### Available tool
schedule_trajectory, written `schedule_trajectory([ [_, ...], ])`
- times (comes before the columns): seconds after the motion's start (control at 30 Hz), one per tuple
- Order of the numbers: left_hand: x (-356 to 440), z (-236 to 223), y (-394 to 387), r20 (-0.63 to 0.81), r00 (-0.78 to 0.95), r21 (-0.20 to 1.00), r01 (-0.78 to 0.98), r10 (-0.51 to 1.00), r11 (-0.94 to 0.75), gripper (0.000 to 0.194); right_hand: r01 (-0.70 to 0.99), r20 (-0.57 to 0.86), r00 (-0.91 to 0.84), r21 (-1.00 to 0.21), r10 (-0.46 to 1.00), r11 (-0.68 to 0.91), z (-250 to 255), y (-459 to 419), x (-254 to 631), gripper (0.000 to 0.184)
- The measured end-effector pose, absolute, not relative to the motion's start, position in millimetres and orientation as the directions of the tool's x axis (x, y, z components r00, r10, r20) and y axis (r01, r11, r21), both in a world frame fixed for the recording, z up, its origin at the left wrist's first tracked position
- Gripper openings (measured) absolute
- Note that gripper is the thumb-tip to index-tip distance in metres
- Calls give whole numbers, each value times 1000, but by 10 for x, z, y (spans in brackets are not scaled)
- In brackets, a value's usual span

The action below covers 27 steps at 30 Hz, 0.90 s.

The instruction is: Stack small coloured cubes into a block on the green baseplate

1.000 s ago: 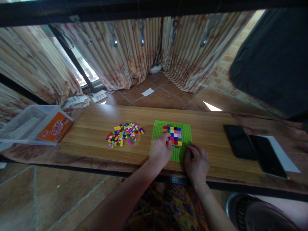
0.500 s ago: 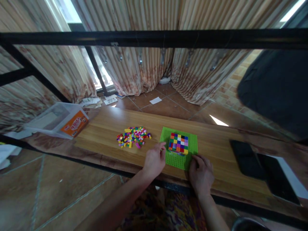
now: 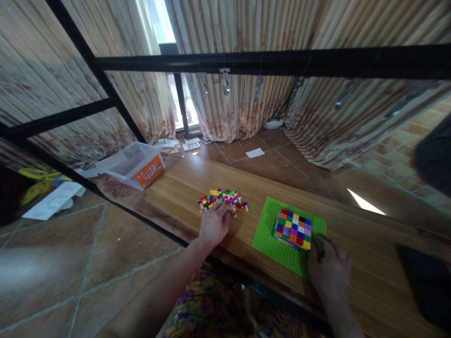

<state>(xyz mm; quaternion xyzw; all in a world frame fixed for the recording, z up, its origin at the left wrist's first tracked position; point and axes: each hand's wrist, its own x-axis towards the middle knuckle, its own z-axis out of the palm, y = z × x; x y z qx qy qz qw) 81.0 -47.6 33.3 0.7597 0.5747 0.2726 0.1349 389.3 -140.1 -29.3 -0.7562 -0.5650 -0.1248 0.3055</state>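
A green studded baseplate [image 3: 262, 230] lies on the wooden board, turned slightly askew. On it stands a low block of toy bricks [image 3: 293, 228] with a multicoloured checkered top. My right hand [image 3: 330, 267] is at the plate's right edge, fingers curled over it close to the block's corner. To the left, a loose pile of small toy bricks [image 3: 229, 197] is spread out in many colours. My left hand [image 3: 214, 225] reaches over the pile's near side, fingers drawn together and pointing down. Whatever is between those fingertips is too small to make out.
A clear plastic box [image 3: 123, 164] with an orange label stands at the board's left end. A dark flat object [image 3: 419, 281] lies at the right. Black metal bars [image 3: 246, 63] run across the far side, before striped curtains [image 3: 225, 28]. Papers lie on the tiled floor.
My left hand has moved left from beside the block to the loose brick pile. My right hand stays at the baseplate, which is turned slightly. The view has swung left.
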Motion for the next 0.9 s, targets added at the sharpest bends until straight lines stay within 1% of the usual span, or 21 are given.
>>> schedule_trajectory([
  [0.1, 964, 366, -327, 261, 283, 432, 821, 923, -374, 20, 930, 541, 332, -327, 772, -170, -296, -1414, 3904, 41],
  [0.3, 1181, 369, -123, 178, 355, 290, 872, 918, -393, 21, 927, 522, 338, -330, 783, -180, -275, -1440, 3886, 39],
  [0.4, 1189, 368, -91, 151, 372, 266, 877, 916, -400, 22, 921, 523, 348, -348, 778, -178, -279, -1436, 3882, 38],
  [0.53, 1162, 385, -107, 163, 361, 286, 873, 918, -394, 17, 920, 521, 349, -349, 779, -178, -289, -1432, 3884, 36],
  [0.6, 1157, 393, -136, 192, 352, 320, 860, 916, -397, 15, 922, 522, 344, -347, 780, -174, -286, -1430, 3881, 36],
  [0.67, 1170, 400, -175, 215, 334, 393, 831, 918, -394, 13, 921, 523, 346, -350, 779, -174, -276, -1428, 3872, 35],
  [0.73, 1205, 407, -222, 216, 322, 512, 766, 922, -388, 13, 920, 527, 350, -351, 774, -177, -264, -1425, 3858, 34],
  [0.83, 1290, 426, -304, 216, 332, 700, 603, 918, -383, 15, 915, 529, 364, -358, 766, -187, -248, -1420, 3838, 31],
  [0.9, 1362, 439, -357, 231, 338, 775, 503, 912, -383, 17, 908, 517, 376, -370, 769, -196, -241, -1416, 3828, 29],
])
